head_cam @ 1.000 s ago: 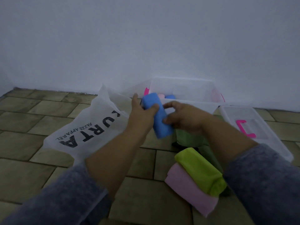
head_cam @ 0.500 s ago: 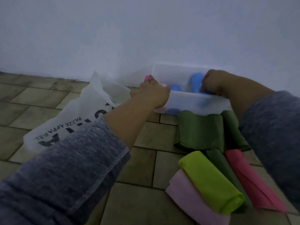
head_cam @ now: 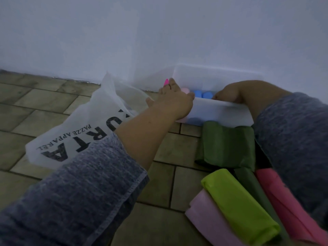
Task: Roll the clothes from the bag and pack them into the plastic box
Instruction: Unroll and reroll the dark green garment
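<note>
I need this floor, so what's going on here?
A person is packing rolled clothes into a plastic box. The left hand rests on its near corner; the right hand reaches inside, next to two blue rolls. A dark green roll, a lime roll and a pink roll lie on the floor; the bag lies at left.

On the bag point(head_cam: 74, 132), "PAZZE APPAREL" is printed in small black letters. Beside it, large black letters "URTA" are read upside down; the letter before them is hidden.
</note>
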